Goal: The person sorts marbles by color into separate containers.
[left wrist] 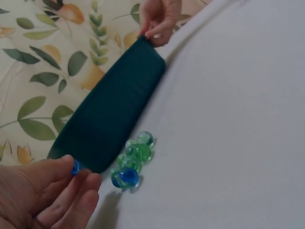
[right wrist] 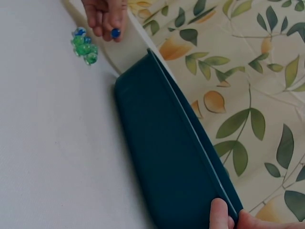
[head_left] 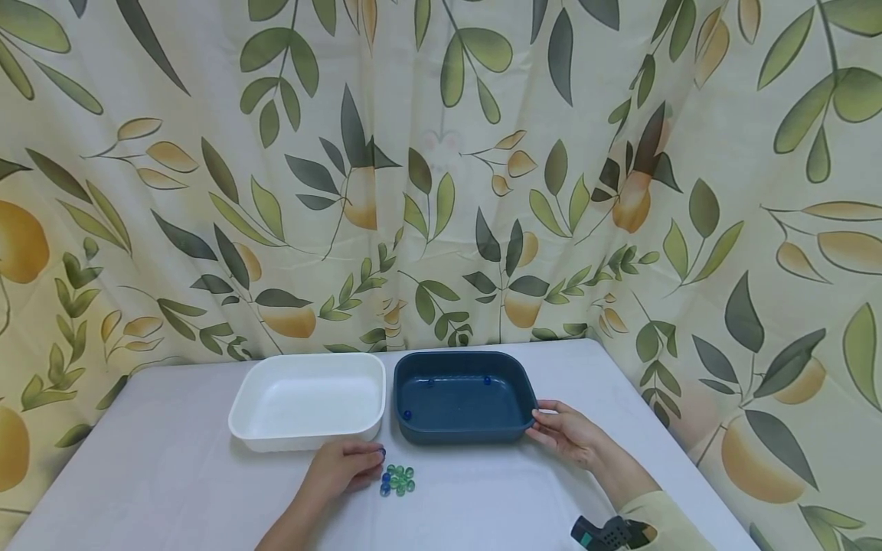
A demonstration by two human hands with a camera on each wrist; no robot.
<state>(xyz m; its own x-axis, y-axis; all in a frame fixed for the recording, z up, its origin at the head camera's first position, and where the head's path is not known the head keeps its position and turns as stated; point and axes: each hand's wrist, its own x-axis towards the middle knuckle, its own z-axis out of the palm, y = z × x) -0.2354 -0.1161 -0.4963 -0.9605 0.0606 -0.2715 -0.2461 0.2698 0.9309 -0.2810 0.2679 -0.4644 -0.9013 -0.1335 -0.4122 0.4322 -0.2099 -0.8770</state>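
Between thumb and fingertips my left hand (head_left: 341, 468) pinches a blue marble (right wrist: 115, 33), held just above the table in front of the white tray. Beside that hand lies a cluster of green and blue marbles (head_left: 397, 480), on the white cloth. My right hand (head_left: 566, 432) grips the right front corner of the dark blue tray (head_left: 463, 436), thumb and fingers on either side of its rim. Inside this tray are several blue marbles, one of them (head_left: 487, 380) near the back wall. In the left wrist view, the pinched marble (left wrist: 75, 167) shows partly behind the fingers.
A white tray (head_left: 310, 441) stands left of the dark blue one, with a narrow gap between them. White cloth covers the table (head_left: 482, 497). A leaf-and-fruit patterned curtain (head_left: 441, 191) hangs behind the table and along its right side.
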